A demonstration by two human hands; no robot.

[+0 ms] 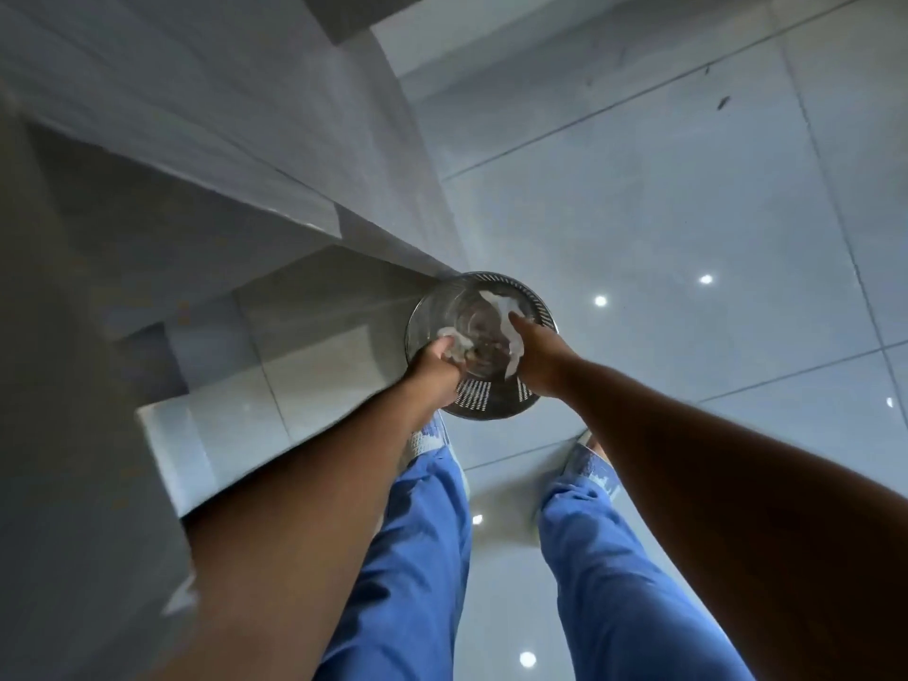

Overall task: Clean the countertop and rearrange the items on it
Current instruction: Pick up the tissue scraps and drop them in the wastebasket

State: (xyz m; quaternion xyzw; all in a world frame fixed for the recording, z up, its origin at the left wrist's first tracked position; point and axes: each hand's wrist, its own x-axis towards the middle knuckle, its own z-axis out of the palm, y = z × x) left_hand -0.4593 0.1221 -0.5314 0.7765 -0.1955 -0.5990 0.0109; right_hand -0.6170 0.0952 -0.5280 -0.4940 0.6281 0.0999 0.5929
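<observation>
Round perforated steel bin [484,400], crumpled tissue [498,307], both hands w/ fingers inside.

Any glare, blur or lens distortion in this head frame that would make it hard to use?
Head view: strong wide-angle bending of the counter edge and floor tile lines; bright round light reflections on the glossy floor; left hand and the crumpled tissue in it motion-smeared; right hand over the metal bin sharper; forearms dark, underexposed.

Head camera looks steeply down at floor [688,238].
</observation>
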